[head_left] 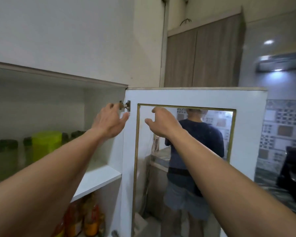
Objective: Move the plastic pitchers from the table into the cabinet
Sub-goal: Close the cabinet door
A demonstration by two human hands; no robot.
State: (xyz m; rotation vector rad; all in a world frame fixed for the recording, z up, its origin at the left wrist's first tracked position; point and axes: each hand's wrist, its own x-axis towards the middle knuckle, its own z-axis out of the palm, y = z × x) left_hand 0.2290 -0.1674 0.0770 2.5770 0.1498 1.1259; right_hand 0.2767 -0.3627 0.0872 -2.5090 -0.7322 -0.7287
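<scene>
two bare forearms fill the lower frame, both reaching up toward the open cabinet [99, 175]. left hand [109, 121] is raised in front of the cabinet's right inner edge, fingers loosely spread and holding nothing, fingertips close to the metal hinge [126, 106]; whether they touch it cannot be told. right hand [162, 123] hovers in front of the open door [195, 96], over the upper left corner of its glass pane [212, 134], fingers curled apart with thumb out, empty.

pitchers [46, 144] stand on the upper shelf at the left: a bright lime one, with darker green ones just beside it on the left and behind, all blurred. on the shelf below, bottles [91, 218] with orange and yellow contents stand near the door's hinge side.

through the pane a person [195, 151] in a dark shirt and denim shorts stands with their back turned at a counter. patterned tiles [285, 127] cover the wall at right.
</scene>
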